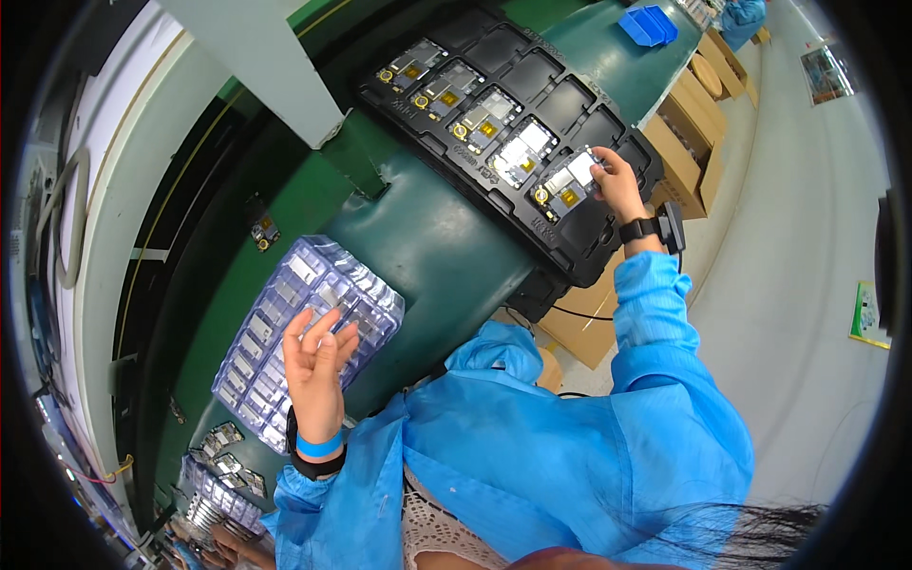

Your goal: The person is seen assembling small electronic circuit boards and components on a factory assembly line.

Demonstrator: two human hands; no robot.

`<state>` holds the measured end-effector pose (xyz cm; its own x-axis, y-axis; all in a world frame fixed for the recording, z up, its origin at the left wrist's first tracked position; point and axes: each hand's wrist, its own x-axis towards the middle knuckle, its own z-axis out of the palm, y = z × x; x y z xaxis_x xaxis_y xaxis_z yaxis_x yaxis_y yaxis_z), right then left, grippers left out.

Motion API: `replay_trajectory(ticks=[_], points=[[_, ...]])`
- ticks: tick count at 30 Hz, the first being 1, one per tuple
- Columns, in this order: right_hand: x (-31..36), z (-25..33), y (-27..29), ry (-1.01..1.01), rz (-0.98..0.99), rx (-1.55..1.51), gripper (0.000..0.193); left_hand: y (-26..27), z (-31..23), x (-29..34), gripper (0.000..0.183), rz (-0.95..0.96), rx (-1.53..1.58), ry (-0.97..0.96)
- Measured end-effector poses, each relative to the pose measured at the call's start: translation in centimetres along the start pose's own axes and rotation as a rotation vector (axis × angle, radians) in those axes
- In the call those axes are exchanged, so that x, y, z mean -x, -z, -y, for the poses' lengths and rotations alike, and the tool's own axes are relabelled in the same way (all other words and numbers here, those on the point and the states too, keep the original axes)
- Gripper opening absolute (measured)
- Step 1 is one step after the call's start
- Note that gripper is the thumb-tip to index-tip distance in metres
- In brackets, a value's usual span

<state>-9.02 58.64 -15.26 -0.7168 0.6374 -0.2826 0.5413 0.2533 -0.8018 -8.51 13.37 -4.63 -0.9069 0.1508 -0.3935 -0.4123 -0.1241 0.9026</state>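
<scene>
Nearest us, the left hand (318, 366) hangs over a translucent violet-tinted plastic tray (356, 261) divided into small compartments, its fingers loosely curled and apart; we make out nothing grasped. The tray rests on a glossy dark-green tabletop (446, 218). Farther out, the right hand (613, 180) has its thumb and fingertips at the edge of a rectangular circuit board with silvery shields and an amber patch (562, 190). That board lies in the end pocket of a black moulded plastic tray (532, 71), beside a row of four similar boards (486, 116). Beyond stands a bright-blue plastic bin (649, 26).

We judge that an uneven push at one edge could tip the board out of its pocket, and a trailing cuff could snag the black tray's rim. A careless dip of the left fingers might jostle the small pieces below.

The right fingers hide the board's corner, so we cannot tell whether they pinch or merely touch it. The left hand covers several compartments, and glare blurs their contents.
</scene>
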Motion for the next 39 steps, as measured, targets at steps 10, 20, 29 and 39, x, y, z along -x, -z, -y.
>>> replay_trajectory(ticks=[10,20,29,39], points=[[0.8,-1.7,-3.5,0.306,-0.252,0.709,0.037,2.3,0.4,-0.5,0.032,-0.115,-0.001,-0.014],[-1.3,-3.7,-2.9,0.128,-0.173,0.395,0.027,4.8,1.4,-1.3,0.03,-0.193,0.031,0.027],[-3.1,-6.0,-3.3,0.25,-0.283,0.155,0.02,5.0,1.5,-1.9,0.029,-0.166,0.025,0.07],[0.6,-2.4,-6.8,0.275,-0.585,0.789,0.034,4.7,1.4,-1.9,0.028,-0.178,0.026,0.08]])
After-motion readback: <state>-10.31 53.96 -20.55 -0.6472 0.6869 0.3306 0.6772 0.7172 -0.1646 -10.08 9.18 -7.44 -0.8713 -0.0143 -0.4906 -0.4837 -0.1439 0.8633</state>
